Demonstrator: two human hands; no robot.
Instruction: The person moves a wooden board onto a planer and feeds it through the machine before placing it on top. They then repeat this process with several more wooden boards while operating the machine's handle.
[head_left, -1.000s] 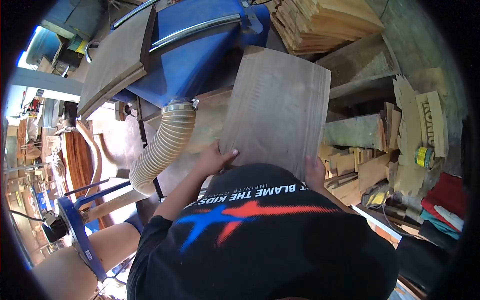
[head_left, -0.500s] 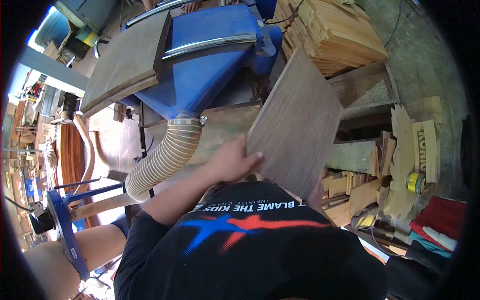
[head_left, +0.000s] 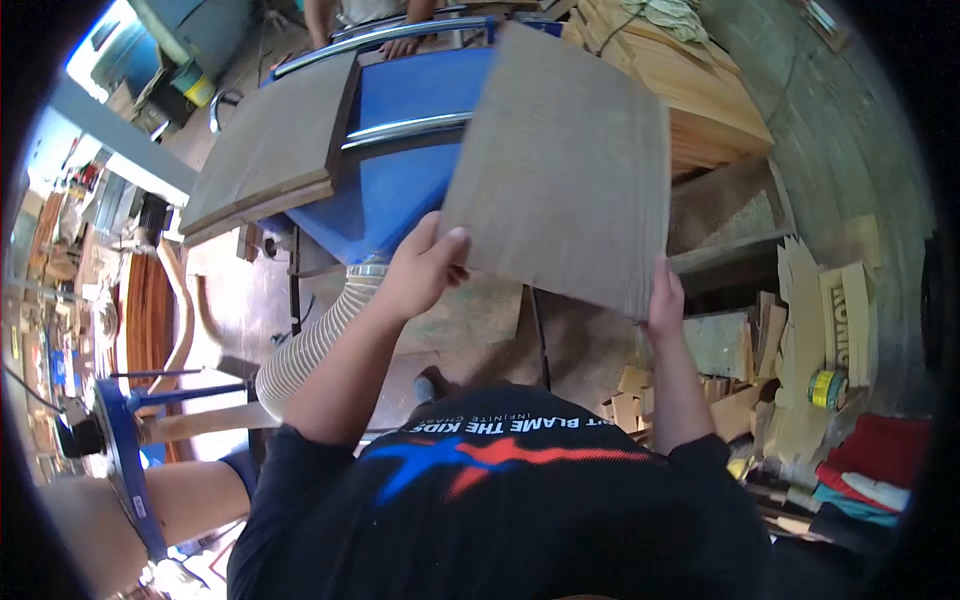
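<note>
A flat brown wooden board (head_left: 565,170) is held up in front of me, tilted, over the right side of a blue machine (head_left: 420,90). My left hand (head_left: 425,265) grips its lower left corner, thumb on the near face and fingers partly hidden behind. At the lower right corner, my right hand (head_left: 665,298) is closed on the same board's edge. Left of it, more brown boards (head_left: 270,140) lie stacked on the machine, beside a chrome roller (head_left: 415,128).
A ribbed hose (head_left: 320,350) runs down from the machine at left. Across it are another person's hands (head_left: 400,46). Stacked pale timber (head_left: 720,100) stands back right, with wood offcuts (head_left: 740,400) and folded cloths (head_left: 875,465) lower right. A blue-framed dust collector (head_left: 125,470) stands lower left.
Both hands have carried the board forward and up, away from my body toward the machine. It now faces me more squarely. The other person's arms show more.
</note>
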